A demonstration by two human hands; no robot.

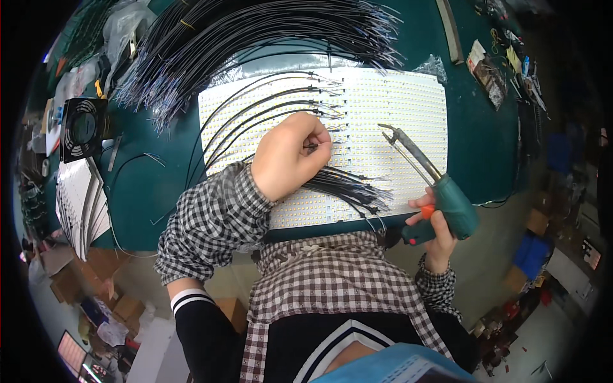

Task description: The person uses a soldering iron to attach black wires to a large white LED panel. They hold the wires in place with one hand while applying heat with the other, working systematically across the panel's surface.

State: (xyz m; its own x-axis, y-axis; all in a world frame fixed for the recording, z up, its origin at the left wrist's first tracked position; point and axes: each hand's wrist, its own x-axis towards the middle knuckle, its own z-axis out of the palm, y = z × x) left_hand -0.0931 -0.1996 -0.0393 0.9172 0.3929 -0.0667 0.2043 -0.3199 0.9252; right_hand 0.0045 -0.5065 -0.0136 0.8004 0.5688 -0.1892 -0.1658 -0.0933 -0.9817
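A white LED panel (408, 96) dotted with rows of small yellow chips lies across the table in front of me. My left hand (284, 159) is over its middle, thumb and fingers pinched on the end of a black cable close to the central seam. Several black cables (274, 96) arch in from the left above that hand, their thin wire ends at the seam. Below it, a bunch of black cables (341, 185) rests on the panel. My right hand (439, 241) grips a green soldering gun (458, 207), whose tip points up-left above the panel, apart from it.
A thick heap of black cables (268, 32) covers the far side of the green table (140, 220). To the left stand a black fan (83, 131) and a stack of white boards (83, 207). A packet (486, 73) and small tools lie at the far right.
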